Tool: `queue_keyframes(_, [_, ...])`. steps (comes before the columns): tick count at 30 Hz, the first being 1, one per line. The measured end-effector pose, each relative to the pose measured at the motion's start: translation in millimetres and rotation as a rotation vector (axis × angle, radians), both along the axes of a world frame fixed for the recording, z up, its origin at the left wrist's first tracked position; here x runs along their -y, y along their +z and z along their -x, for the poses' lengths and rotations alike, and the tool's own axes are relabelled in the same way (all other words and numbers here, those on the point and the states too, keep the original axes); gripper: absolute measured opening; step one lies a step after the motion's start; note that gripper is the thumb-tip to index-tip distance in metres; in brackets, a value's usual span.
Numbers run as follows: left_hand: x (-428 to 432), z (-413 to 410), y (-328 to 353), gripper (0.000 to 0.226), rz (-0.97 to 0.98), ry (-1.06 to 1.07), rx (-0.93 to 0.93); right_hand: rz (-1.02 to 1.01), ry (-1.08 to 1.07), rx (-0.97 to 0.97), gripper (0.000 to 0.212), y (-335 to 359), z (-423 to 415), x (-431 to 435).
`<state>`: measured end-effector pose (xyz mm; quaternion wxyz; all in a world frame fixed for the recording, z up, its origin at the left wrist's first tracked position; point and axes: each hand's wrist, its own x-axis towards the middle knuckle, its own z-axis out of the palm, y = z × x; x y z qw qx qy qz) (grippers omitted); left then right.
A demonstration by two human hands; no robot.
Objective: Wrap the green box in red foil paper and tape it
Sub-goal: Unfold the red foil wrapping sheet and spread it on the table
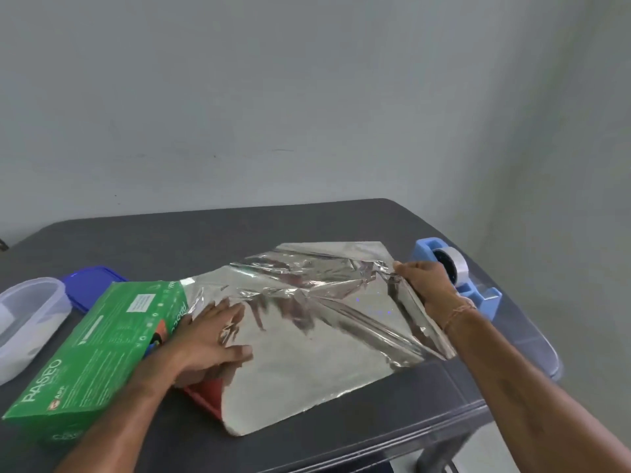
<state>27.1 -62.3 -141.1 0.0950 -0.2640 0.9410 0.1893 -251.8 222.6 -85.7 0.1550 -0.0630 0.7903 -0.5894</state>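
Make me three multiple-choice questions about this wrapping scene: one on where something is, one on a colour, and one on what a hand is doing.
1. Where does the green box lie relative to the foil sheet?
A. at its left edge
B. on top, in its middle
C. past its right edge

2. Which colour is the foil sheet's upward face?
A. red
B. silver
C. blue

3. What is the right hand doing?
A. lying flat on the green box
B. hanging idle off the table
C. gripping the foil sheet's right edge

Answers:
1 A: the box lies beside the left hand, which presses on the sheet's left part.
2 B: silver faces up, and red shows only underneath at the near-left corner.
3 C: its fingers curl round the crumpled right edge.
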Motion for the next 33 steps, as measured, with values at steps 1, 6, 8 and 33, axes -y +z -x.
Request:
queue_keyframes(1, [0, -1, 1, 0.108, -0.016, 0.001, -0.008, -0.046, 0.004, -0.047, 0.028, -3, 3, 1])
queue_keyframes(6, [-36, 11, -8, 0.094, 0.116, 0.123, -0.223, -0.318, 0.017, -0.282, 0.027, -2, 0, 1])
queue_keyframes(8, [-48, 10, -20, 0.109, 0.158, 0.138, -0.211, -0.426, 0.007, -0.411, 0.025, -1, -9, 4])
queue_keyframes(33, [-35, -44, -26, 0.118, 0.317, 0.039, -0.167, -0.895, 0.733, -0.731, 0.091, -79, -113, 41])
